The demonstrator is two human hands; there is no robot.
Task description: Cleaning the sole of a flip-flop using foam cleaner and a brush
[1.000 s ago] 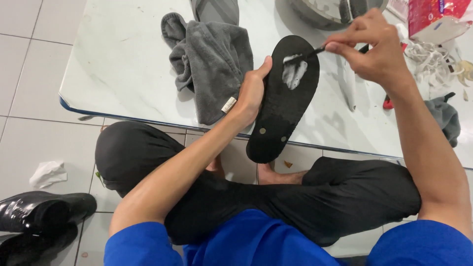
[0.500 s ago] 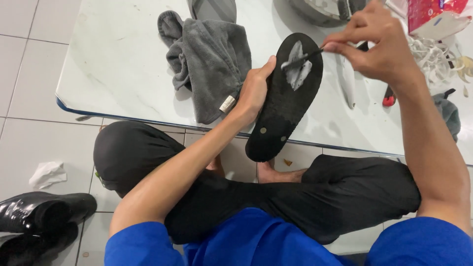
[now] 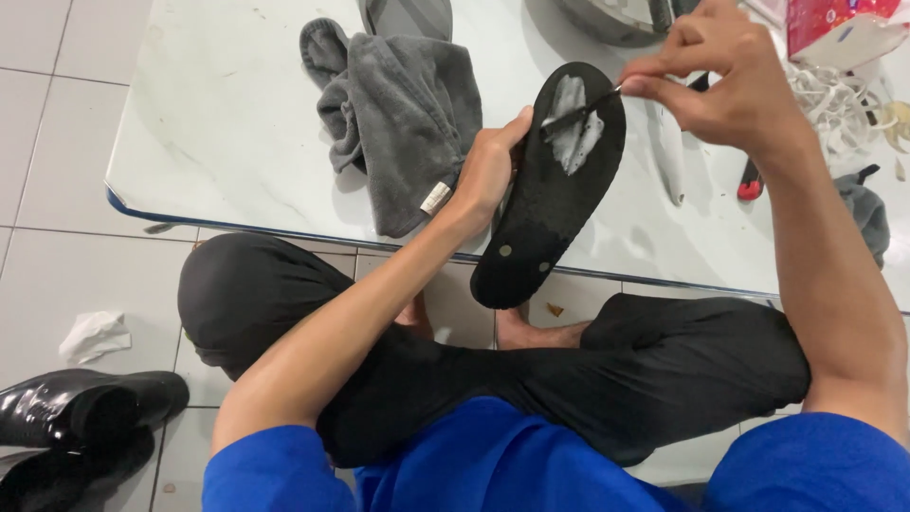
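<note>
My left hand (image 3: 490, 173) grips the left edge of a black shoe sole (image 3: 550, 199), holding it upright and tilted over the low white table (image 3: 237, 123). A pale grey patch of glue (image 3: 574, 133) covers the sole's upper part. My right hand (image 3: 730, 81) pinches a thin dark brush (image 3: 575, 116) whose tip lies on that patch. I sit cross-legged on the floor in black trousers (image 3: 664, 370).
A crumpled grey towel (image 3: 403, 114) lies on the table left of the sole. A red and white box (image 3: 839, 24), white cord (image 3: 839, 100) and a red-handled tool (image 3: 749, 180) lie at the right. Black glossy shoes (image 3: 76, 412) and a tissue (image 3: 95, 334) are on the tiled floor.
The brush tip has slid across the sole's upper part and the pale patch looks broader. My right hand shifted slightly left. The left hand keeps its grip.
</note>
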